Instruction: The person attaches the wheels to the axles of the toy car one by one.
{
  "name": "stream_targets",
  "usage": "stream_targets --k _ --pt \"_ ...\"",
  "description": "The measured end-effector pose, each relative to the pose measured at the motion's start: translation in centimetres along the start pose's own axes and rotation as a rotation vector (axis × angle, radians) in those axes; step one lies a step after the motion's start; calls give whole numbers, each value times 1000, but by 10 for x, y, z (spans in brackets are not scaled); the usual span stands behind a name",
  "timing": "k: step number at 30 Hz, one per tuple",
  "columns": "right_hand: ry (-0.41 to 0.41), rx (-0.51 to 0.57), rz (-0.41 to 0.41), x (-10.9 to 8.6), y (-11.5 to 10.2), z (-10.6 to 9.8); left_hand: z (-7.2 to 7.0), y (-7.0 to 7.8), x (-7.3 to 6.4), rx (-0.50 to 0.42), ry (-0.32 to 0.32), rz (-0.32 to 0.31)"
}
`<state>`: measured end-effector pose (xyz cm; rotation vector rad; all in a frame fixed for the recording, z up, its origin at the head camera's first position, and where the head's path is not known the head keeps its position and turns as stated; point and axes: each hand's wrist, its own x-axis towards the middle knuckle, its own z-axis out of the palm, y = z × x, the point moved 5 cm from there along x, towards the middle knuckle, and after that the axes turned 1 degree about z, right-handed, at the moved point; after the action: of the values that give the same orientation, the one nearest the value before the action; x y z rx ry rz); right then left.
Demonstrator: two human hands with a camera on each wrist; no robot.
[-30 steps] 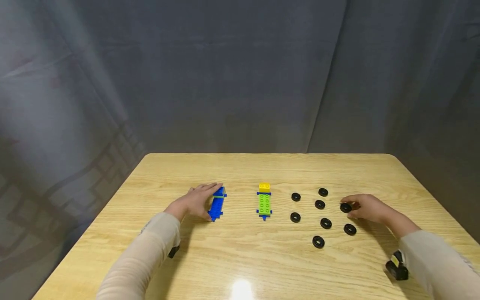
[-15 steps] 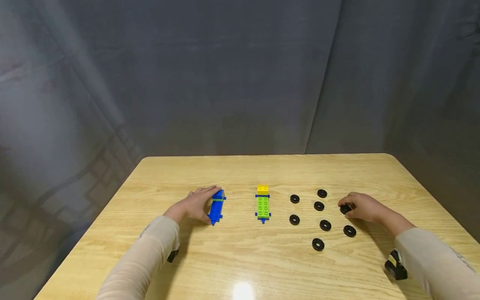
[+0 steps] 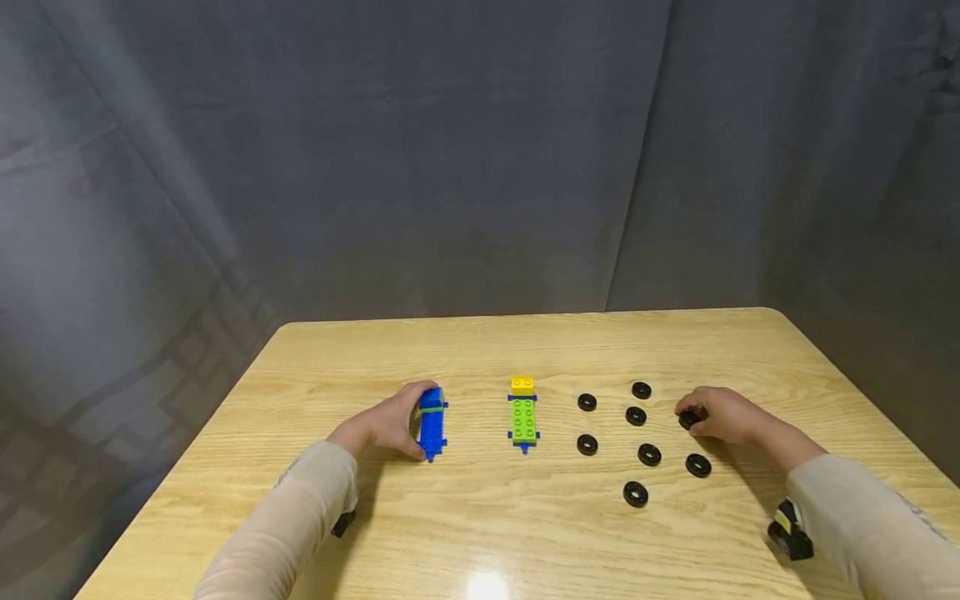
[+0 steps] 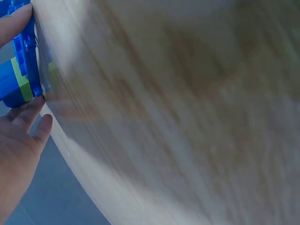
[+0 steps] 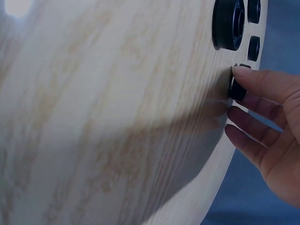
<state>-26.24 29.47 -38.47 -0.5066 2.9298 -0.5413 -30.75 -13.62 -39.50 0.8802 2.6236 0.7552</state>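
At the left of the table, my left hand (image 3: pixel 395 422) spans a blue toy car base (image 3: pixel 431 432), its thumb at the near end and its fingers at the far end. A blue block with a green layer (image 4: pixel 18 84) under it sits on that base's far end, as the left wrist view shows. Over on the right, my right hand (image 3: pixel 727 414) pinches a black toy wheel (image 5: pixel 238 88) between thumb and fingers, low at the tabletop. The hand partly covers this wheel in the head view.
Between the hands stands a green toy car base (image 3: pixel 523 419) with a yellow block (image 3: pixel 522 385) on its far end. Several loose black wheels (image 3: pixel 649 454) lie flat right of it. A grey curtain (image 3: pixel 450 167) hangs behind the table (image 3: pixel 465 508).
The head view has shifted slightly. My left fingers have closed in around the blue car base, which now stands straighter. My right fingers have drawn in on the wheel.
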Motion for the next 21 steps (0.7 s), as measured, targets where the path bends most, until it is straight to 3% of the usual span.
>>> stream_targets --k 8,16,21 --pt "3 12 35 -7 -1 -2 8 3 -2 64 -23 -29" --pt "159 21 22 -9 -9 -11 2 5 -6 122 57 -68" --pt "232 36 33 -12 -18 -16 -5 11 -9 104 100 -68"
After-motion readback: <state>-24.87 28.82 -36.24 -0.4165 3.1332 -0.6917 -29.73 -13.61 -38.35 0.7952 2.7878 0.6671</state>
